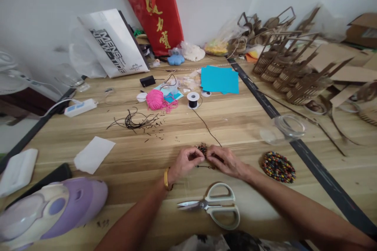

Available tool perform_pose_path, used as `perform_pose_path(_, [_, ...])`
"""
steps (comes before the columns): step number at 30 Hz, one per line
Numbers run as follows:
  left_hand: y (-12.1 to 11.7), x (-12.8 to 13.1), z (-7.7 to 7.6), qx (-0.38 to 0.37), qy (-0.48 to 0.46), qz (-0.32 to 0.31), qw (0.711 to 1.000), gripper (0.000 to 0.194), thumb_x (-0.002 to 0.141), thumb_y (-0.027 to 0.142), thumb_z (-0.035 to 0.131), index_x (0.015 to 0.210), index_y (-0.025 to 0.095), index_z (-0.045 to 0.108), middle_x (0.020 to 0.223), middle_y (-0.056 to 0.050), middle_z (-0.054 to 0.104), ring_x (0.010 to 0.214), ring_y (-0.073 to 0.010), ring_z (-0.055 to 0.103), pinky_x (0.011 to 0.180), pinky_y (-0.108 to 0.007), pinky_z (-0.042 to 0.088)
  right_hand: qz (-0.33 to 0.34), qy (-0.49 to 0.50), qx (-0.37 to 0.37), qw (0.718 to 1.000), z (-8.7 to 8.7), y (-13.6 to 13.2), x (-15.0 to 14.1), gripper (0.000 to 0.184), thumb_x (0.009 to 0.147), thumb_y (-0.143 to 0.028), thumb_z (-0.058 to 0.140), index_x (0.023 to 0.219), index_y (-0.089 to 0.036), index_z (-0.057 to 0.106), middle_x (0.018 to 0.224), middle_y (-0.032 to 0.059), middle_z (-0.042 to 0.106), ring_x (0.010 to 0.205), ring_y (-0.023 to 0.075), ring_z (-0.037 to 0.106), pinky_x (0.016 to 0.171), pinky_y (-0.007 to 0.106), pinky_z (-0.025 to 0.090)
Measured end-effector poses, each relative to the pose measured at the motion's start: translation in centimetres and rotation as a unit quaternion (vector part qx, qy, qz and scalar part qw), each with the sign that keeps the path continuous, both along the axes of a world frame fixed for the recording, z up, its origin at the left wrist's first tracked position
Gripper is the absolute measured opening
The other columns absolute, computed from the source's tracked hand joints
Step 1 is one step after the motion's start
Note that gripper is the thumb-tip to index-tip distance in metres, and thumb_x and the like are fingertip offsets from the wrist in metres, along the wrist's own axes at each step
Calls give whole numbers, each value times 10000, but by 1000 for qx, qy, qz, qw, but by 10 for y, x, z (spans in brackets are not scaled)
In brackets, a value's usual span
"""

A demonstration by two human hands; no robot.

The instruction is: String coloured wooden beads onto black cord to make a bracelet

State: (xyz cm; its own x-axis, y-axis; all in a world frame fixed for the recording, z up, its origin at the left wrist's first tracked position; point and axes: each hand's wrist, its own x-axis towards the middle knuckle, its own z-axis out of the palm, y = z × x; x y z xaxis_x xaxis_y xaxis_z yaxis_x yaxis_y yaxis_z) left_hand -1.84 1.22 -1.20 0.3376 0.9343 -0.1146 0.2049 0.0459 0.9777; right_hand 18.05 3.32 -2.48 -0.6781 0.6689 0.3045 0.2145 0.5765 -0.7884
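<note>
My left hand (186, 161) and my right hand (226, 160) meet at the middle of the table, thumbs and fingertips pinched close together. Between them is a small bunch of multicoloured beads (202, 148), partly hidden by the fingers. A black cord (207, 126) runs from a white spool (193, 98) down to my right hand. Below the fingertips a short piece of dark cord (204, 166) shows. Open-bladed scissors with white handles (222, 206) lie just in front of my hands. To the right rests a coiled heap of multicoloured bead strings (278, 167).
Cut black cords (134, 120) and scraps lie left of the spool, near pink yarn (155, 99). Blue sheets (219, 80) lie behind. Brown woven baskets (297, 74) crowd the right back. A purple and white device (67, 208) occupies the front left; clear tubing coils (290, 126) sit right.
</note>
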Motion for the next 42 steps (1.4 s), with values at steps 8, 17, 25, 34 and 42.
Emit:
perform_pose_path(8, [-2, 1, -5, -5, 4, 10, 1000, 212, 754, 318, 657, 812, 114, 655, 706, -20, 605, 646, -116, 506, 608, -224, 392, -14, 3, 29, 999, -7, 3, 3, 168, 955, -277, 436, 907, -177, 562, 780, 46, 589, 686, 140, 538, 639, 241, 422])
perform_pose_path(17, [-1, 1, -4, -3, -13, 0, 1000, 217, 742, 328, 672, 768, 112, 670, 691, -30, 629, 651, -125, 531, 632, -235, 407, 0, 16, 23, 1000, -3, 0, 0, 156, 945, -264, 460, 890, -173, 575, 750, 42, 580, 682, 142, 536, 636, 244, 420])
perform_pose_path(25, [-2, -2, -5, -12, -34, -4, 999, 227, 736, 333, 681, 749, 107, 667, 674, -16, 612, 629, -110, 502, 612, -223, 390, -25, 18, 64, 997, 3, 5, 1, 234, 976, -298, 388, 922, -170, 576, 824, 71, 563, 760, 169, 524, 691, 289, 434])
perform_pose_path(34, [-1, 0, -5, 12, -38, 0, 999, 216, 717, 331, 701, 703, 117, 674, 643, -12, 623, 613, -113, 514, 613, -226, 402, -15, -28, 112, 993, -1, 1, -4, 339, 996, -326, 315, 764, -174, 510, 732, 44, 508, 679, 160, 466, 609, 281, 373])
perform_pose_path(42, [-2, -1, -12, 4, -43, 7, 999, 206, 739, 313, 686, 748, 107, 685, 697, -37, 649, 662, -131, 551, 639, -234, 417, -7, -5, 114, 993, -1, 0, -10, 278, 985, -266, 353, 756, -175, 480, 706, 24, 478, 667, 145, 442, 604, 261, 351])
